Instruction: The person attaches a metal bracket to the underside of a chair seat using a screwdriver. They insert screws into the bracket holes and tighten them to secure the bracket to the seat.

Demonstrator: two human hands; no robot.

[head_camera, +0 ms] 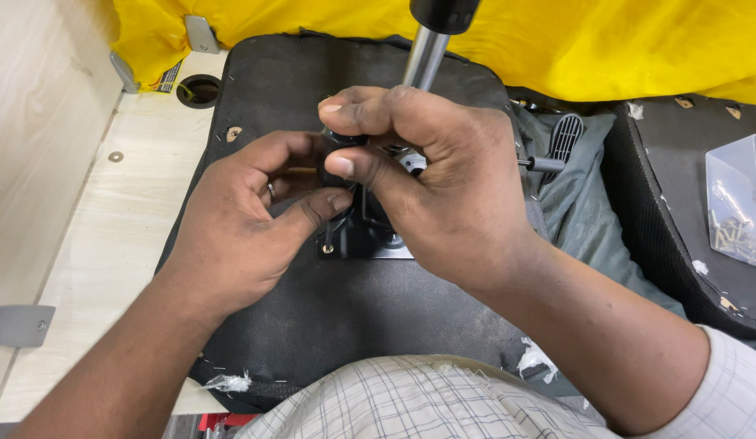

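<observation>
Black metal mechanism plate (355, 236) sits bolted near the middle of the upturned seat underside (329, 317), a dark fabric-covered panel that lies on a pale wooden bench (102, 244). Both hands meet over the plate. The left hand (248, 228) curls its fingers inward, thumb tip pressed against a small black knob (341, 138) at the plate's upper edge. The right hand (443, 187) closes around the same knob from the other side, thumb and forefinger pinching it. A shiny metal column (425, 58) rises from the mechanism just behind the right knuckles, capped by a black sleeve (443, 12) at the top edge of the view. A black lever paddle (563, 138) sticks out towards the seat's right edge, resting over grey cloth (589, 219). Yellow sheeting (606, 45) covers the far side of the bench. At the right, a clear plastic box of screws (740, 203) rests on a second dark seat panel (679, 187). A metal bracket (20, 325) sits at the bench's near left edge.
</observation>
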